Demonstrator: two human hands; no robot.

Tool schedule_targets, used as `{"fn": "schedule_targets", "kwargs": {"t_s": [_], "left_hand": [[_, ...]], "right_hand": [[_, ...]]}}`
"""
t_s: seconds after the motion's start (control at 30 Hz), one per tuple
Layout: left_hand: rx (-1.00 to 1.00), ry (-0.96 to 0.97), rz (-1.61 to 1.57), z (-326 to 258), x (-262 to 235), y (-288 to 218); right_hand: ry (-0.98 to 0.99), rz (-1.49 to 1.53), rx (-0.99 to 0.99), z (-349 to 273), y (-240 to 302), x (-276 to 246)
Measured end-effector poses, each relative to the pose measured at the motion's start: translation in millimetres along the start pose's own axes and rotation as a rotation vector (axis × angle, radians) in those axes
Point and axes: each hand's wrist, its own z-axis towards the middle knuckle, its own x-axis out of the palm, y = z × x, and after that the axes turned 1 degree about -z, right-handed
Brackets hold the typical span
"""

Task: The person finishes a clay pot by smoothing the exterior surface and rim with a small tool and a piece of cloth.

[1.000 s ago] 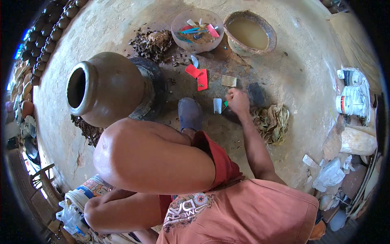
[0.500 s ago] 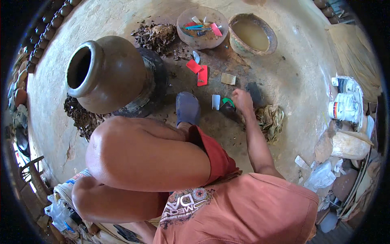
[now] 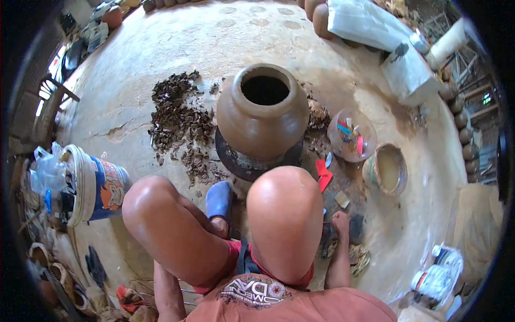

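your right hand [image 3: 339, 221] seems curled, just beside the tan block [image 3: 342, 199]; i cannot tell if it grips something. your left hand is hidden. the pot [image 3: 263, 131] stands before you on a dark base [image 3: 230, 161], probably for keeping it steady.

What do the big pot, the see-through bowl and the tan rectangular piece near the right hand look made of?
Big pot: likely clay, smooth; even brown wall with a soft, perhaps damp sheen.
See-through bowl: probably plastic; cloudy, translucent wall.
Tan rectangular piece near the right hand: looks matte; sponge or wood possible, too small to tell.
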Motion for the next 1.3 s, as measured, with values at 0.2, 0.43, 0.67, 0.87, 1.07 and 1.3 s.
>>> {"fn": "schedule_targets", "kwargs": {"t_s": [0.2, 0.43, 0.67, 0.87, 1.07, 1.3], "left_hand": [[0.05, 0.135, 0.075, 41.7, 46.5, 12.6], [0.39, 0.41, 0.313, 124.7, 142.6, -10.5], [0.324, 0.391, 0.254, 125.6, 264.8, -70.3], [0.378, 0.418, 0.453, 183.9, 343.9, -100.3], [0.479, 0.418, 0.629, 178.5, 389.9, -107.6], [0.459, 0.175, 0.494, 132.7, 370.7, -72.3]], "right_hand": [[-0.382, 0.371, -0.023, -33.9, 96.2, -91.5], [-0.468, 0.29, -0.55, -18.8, 249.6, -225.9], [-0.6, -0.431, -1.263, -65.6, 510.5, -303.2], [-0.502, -0.991, -1.772, -36.6, 598.3, -272.7], [-0.41, -1.32, -1.807, -19.4, 604.1, -269.0], [-0.161, -1.472, -1.44, -47.7, 608.9, -262.1]]}}
